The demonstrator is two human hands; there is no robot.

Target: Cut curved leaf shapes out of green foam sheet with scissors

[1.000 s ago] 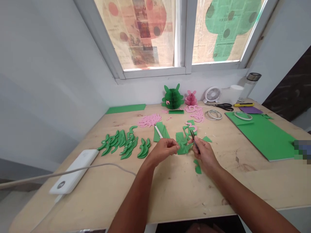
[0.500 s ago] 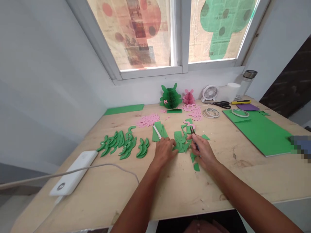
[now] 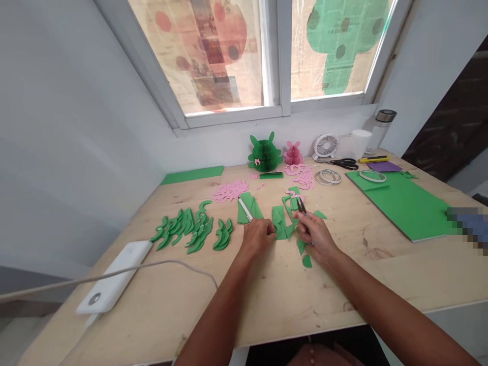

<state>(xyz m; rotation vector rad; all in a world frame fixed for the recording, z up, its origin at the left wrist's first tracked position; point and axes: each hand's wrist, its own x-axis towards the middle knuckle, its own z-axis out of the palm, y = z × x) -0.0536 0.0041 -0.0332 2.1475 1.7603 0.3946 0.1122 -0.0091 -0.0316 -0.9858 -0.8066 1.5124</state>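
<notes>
My right hand [image 3: 317, 235] is closed around small dark-bladed snips [image 3: 301, 205], whose slightly parted tips point away from me over green paper scraps. My left hand [image 3: 259, 238] rests on the table with its fingers curled together. Its fingertips lie right beside a strip of green paper [image 3: 278, 219]; whether they pinch anything is hidden. Just beyond that hand, a white pen-like tool [image 3: 245, 208] lies on another green paper piece [image 3: 255, 204]. Cut green offcuts [image 3: 307, 261] lie under and in front of my right hand.
Stacked curved green cutouts [image 3: 200, 234] spread to the left, near a white power bank [image 3: 116, 277] with a cable crossing it. Pink cutouts [image 3: 231, 190] lie farther back. Tape rings [image 3: 328, 177], black scissors [image 3: 345, 163], a yellow cutter [image 3: 374, 159] and green sheets [image 3: 407, 211] occupy the right.
My left fingers, spread over the green strip before, are now curled in at its left edge. My right hand still holds the snips in nearly the same place. The view has shifted slightly.
</notes>
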